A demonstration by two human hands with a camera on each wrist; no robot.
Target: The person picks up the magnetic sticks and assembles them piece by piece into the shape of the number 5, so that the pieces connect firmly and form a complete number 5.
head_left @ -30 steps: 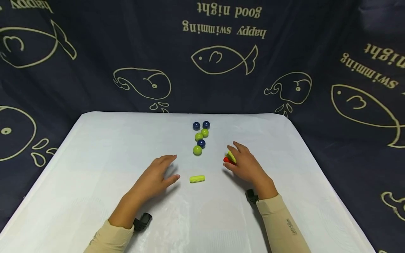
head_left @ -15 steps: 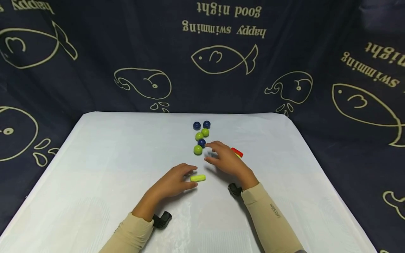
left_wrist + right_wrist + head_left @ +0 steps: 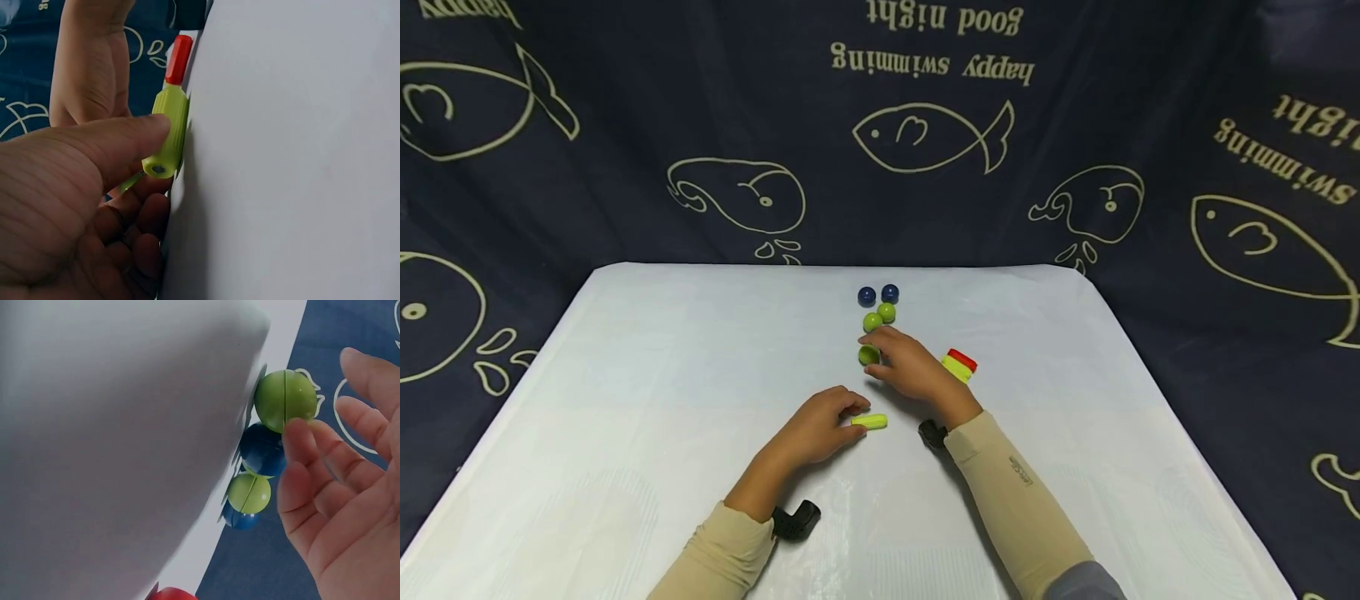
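Observation:
My left hand [image 3: 822, 425] is over a yellow-green stick [image 3: 870, 422], thumb and fingers spread on its two sides. In the left wrist view the thumb crosses in front of this stick [image 3: 170, 134], whose near end has a grey disc. My right hand [image 3: 907, 364] reaches over the near end of a group of balls, fingers loosely bent around a green ball [image 3: 868, 355]. Its fingertips lie close to the green ball [image 3: 285, 400] and a blue ball [image 3: 262, 450] in the right wrist view; contact is unclear. From the head, the hand hides that blue ball.
Two more green balls [image 3: 879, 317] and two blue balls [image 3: 877, 295] lie farther back on the white table [image 3: 715, 333]. Right of the right hand, a red stick [image 3: 962, 360] lies beside yellow-green sticks [image 3: 957, 369]. A dark printed cloth [image 3: 737, 100] hangs behind.
The right hand has moved left from the red and yellow-green sticks to the near green ball. My left hand has moved right to the single stick. Balls and sticks look unmoved.

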